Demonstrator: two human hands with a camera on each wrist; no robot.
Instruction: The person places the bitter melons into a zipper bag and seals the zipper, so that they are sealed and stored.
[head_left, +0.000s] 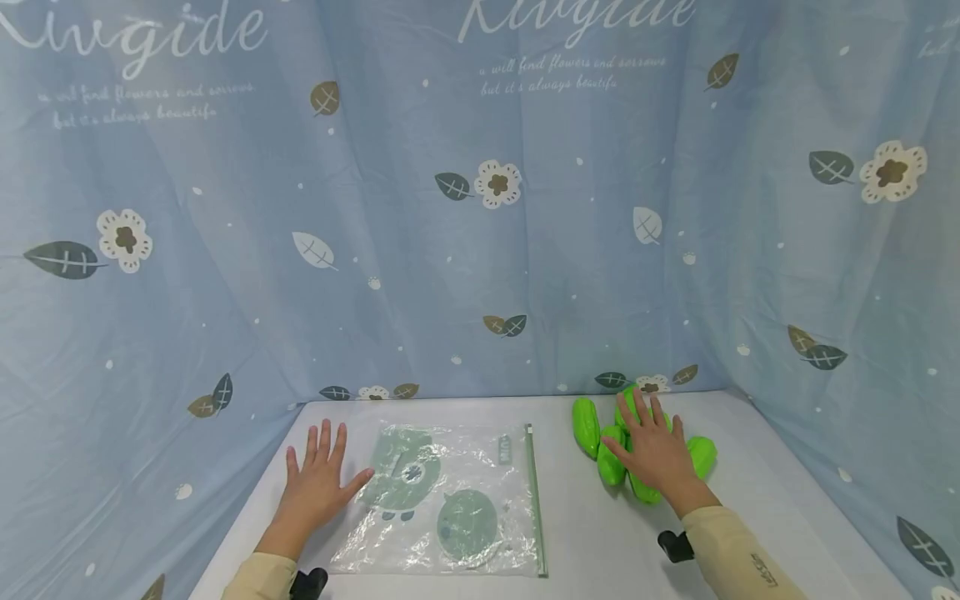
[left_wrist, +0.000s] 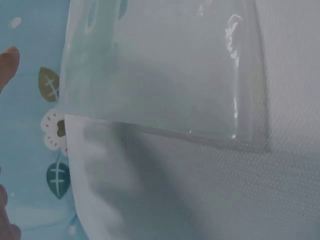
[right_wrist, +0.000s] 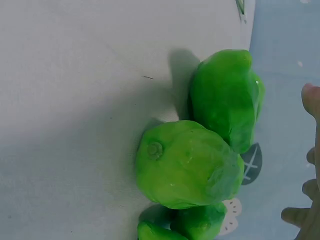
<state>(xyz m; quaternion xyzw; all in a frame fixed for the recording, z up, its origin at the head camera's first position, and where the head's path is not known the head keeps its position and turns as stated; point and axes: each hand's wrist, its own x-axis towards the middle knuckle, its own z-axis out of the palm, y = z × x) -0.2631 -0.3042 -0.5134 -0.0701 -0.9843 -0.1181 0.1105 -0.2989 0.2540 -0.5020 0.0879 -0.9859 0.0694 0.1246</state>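
My left hand (head_left: 315, 486) is spread with straight fingers at the left edge of a clear zip bag (head_left: 480, 467), its thumb overlapping the bag's side in the head view. The bag lies flat, printed with pale green cartoon shapes, its green slider strip (head_left: 536, 500) on the right. In the left wrist view a corner of the bag (left_wrist: 170, 75) shows. My right hand (head_left: 656, 450), fingers spread, is over a cluster of glossy bright green oblong vegetable-like pieces (head_left: 586, 427), partly hiding several. In the right wrist view one piece (right_wrist: 185, 165) shows a round stem end.
A white cloth-covered table (head_left: 570, 533) carries everything. Blue curtains (head_left: 405, 275) with leaves, flowers and lettering hang behind it and on both sides. Black wrist mounts (head_left: 677, 546) sit by the beige sleeves (head_left: 738, 546).
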